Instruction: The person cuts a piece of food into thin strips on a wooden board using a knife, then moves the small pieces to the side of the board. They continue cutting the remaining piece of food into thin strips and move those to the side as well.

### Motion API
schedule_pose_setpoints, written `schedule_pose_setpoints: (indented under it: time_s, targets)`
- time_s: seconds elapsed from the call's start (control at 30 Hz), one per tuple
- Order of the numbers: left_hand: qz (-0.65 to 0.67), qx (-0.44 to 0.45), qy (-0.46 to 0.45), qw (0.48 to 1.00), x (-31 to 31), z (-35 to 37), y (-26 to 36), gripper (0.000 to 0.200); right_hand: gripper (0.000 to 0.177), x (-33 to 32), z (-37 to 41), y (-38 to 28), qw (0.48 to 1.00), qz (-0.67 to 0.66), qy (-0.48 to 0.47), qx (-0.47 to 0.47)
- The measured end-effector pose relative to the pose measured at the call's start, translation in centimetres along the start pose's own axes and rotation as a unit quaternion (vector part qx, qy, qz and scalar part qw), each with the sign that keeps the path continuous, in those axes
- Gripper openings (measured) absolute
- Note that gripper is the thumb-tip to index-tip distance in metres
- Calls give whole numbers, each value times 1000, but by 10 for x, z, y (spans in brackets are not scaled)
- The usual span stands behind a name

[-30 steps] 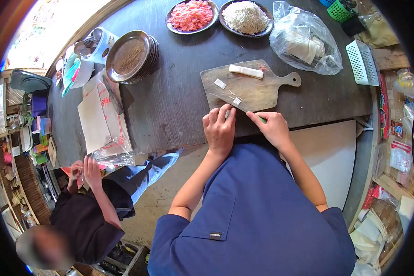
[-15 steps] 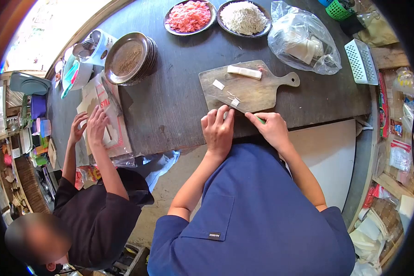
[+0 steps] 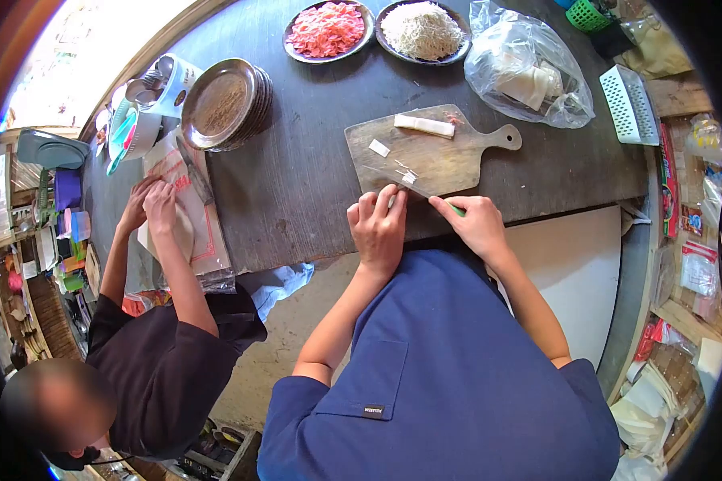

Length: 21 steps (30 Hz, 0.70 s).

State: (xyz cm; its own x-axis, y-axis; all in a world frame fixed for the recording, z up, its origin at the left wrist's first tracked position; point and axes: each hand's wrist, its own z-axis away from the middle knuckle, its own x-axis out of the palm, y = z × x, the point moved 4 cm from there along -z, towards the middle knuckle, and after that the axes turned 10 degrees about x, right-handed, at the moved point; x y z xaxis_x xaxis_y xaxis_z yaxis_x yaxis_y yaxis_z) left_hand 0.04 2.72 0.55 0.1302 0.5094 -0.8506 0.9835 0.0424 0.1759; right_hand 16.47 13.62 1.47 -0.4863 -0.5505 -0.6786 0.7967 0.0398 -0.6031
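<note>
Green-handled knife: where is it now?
Right of centre in the head view, the green-handled knife is in the right hand, its blade over the cutting board.

Before us on the table (image 3: 313, 160), the cutting board (image 3: 457, 164) lies with its handle to the right, a block (image 3: 423, 125) near its far edge. Our left hand (image 3: 377, 228) and right hand (image 3: 473, 223) are at its near edge. Behind it we see one plate (image 3: 329, 59), another plate (image 3: 449, 58) to its right, then a plastic bag (image 3: 569, 80). Left of these stands a plate stack (image 3: 262, 112), behind a kitchen knife (image 3: 196, 175).
</note>
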Motion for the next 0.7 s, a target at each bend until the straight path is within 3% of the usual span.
schedule_pose_setpoints:
  time_s: [0.1, 0.2, 0.57, 0.7]
  targets:
    - [-4, 1, -1, 1000, 0, 0, 0, 21, 56, -12, 13, 2, 1000, -3, 12, -5]
    - [-13, -5, 8, 1000, -1, -2, 1, 14, 56, -16, 16, 5, 998, 28, -12, 48]
    - [-9, -8, 6, 1000, 0, 1, 1, 19, 55, -16, 14, 3, 1000, -3, 25, -2]
    - [-19, -5, 8, 1000, 1, 1, 1, 19, 57, -10, 8, 10, 998, 35, -24, 51]
